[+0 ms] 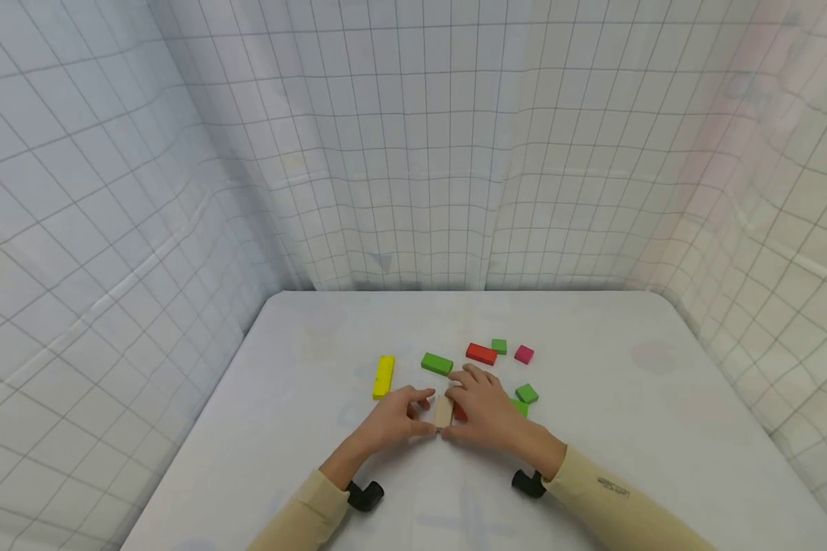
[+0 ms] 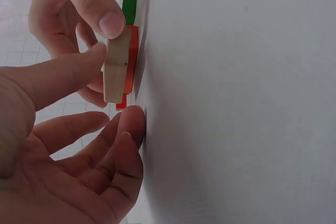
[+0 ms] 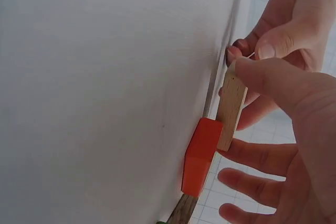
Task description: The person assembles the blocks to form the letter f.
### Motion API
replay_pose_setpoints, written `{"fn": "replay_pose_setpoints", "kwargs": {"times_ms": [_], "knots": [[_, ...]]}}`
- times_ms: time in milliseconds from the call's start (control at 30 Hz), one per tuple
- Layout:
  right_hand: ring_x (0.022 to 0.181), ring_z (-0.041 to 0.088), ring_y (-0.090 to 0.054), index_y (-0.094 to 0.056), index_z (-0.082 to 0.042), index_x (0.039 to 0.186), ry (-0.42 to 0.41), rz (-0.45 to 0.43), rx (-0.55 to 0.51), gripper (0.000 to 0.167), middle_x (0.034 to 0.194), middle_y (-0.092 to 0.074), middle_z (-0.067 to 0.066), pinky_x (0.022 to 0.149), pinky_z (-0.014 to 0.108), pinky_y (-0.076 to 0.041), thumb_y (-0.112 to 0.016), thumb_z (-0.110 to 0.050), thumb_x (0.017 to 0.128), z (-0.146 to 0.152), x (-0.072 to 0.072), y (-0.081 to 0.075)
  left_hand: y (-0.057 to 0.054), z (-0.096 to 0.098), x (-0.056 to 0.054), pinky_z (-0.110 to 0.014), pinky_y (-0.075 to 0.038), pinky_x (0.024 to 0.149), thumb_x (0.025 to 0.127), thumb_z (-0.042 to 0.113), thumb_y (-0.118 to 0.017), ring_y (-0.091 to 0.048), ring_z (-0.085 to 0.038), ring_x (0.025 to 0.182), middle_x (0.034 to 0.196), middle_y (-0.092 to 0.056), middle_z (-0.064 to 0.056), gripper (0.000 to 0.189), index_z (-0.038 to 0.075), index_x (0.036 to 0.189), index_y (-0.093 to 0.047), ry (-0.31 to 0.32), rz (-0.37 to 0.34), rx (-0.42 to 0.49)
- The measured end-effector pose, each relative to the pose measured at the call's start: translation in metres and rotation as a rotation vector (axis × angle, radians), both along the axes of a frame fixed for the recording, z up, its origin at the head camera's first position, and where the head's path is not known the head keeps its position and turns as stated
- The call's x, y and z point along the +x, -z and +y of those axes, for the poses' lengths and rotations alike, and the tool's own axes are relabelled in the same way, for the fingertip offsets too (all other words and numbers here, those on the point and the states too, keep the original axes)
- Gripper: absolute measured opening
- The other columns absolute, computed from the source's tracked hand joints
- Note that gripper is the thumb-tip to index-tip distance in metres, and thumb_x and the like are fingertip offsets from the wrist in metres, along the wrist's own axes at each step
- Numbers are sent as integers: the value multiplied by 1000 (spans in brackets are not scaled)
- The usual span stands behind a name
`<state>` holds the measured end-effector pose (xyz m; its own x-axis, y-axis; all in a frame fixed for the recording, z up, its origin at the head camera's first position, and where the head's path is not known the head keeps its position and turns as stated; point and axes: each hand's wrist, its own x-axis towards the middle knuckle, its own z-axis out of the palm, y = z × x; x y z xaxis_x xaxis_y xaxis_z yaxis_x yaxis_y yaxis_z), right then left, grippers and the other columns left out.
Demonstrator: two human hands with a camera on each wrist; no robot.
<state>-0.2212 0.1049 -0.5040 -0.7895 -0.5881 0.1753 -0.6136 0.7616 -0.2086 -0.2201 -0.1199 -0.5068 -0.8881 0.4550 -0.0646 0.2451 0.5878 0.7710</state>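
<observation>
A plain wooden block is pinched between thumb and index finger of my right hand, clearest in the right wrist view, where the block is held by its ends. My left hand is at its left side, the thumb close to the block's near end; whether it touches cannot be told. In the left wrist view the other fingers of the left hand are loosely bent, apart from the block. An orange-red block lies right beside the wooden one, partly hidden under the right hand in the head view.
A yellow block lies left of the hands. Beyond them are a green block, a red block, a small green piece and a magenta piece. Another green piece lies to the right on the white table.
</observation>
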Motion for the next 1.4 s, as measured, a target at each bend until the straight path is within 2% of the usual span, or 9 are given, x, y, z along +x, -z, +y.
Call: {"fn": "replay_pose_setpoints", "kwargs": {"times_ms": [133,267,367,600,733,900,1400], "knots": [[137,32,-37,-70,-16,120,-55,12,1,56,141,-54,7,110,60,-32,-78,-56,82,4,3,0,1,-2,3,-24,-48,63,82,30,-87,-55,-12,75,104,-60,2,74,5,144,-56,53,38,-50],[137,33,-36,-71,-15,118,-104,35,-3,54,138,-55,8,111,60,-31,-78,-54,82,7,7,-1,1,-1,9,-22,-48,62,80,32,-87,-52,-9,72,101,-58,4,73,9,143,-58,91,82,-125],[140,36,-34,-71,-16,119,-118,17,-4,52,139,-54,7,110,63,-31,-78,-53,83,7,11,-2,-1,0,13,-22,-47,63,79,32,-88,-51,-9,71,101,-57,4,71,10,141,-60,113,108,-171],[143,39,-31,-71,-19,119,-146,-34,-3,49,142,-53,6,108,65,-33,-77,-52,83,7,17,1,-1,3,18,-22,-44,61,77,40,-89,-49,-7,71,99,-56,5,65,10,130,-68,141,182,-262],[143,38,-30,-71,-20,120,-134,-27,29,53,142,-51,5,111,61,-30,-77,-56,83,8,19,3,-2,4,20,-22,-44,62,76,39,-90,-48,-8,72,98,-56,5,61,9,125,-70,137,199,-270],[143,38,-30,-72,-19,120,-111,-13,62,57,143,-49,5,112,60,-30,-76,-61,81,8,21,5,-3,3,23,-21,-44,63,74,37,-91,-49,-8,72,100,-56,4,57,10,120,-71,120,183,-248],[142,39,-31,-73,-20,120,-75,21,92,62,143,-50,6,110,61,-32,-77,-66,78,7,24,6,-4,2,23,-22,-45,64,76,37,-90,-49,-9,72,100,-51,3,59,12,126,-70,127,115,-221]]}}
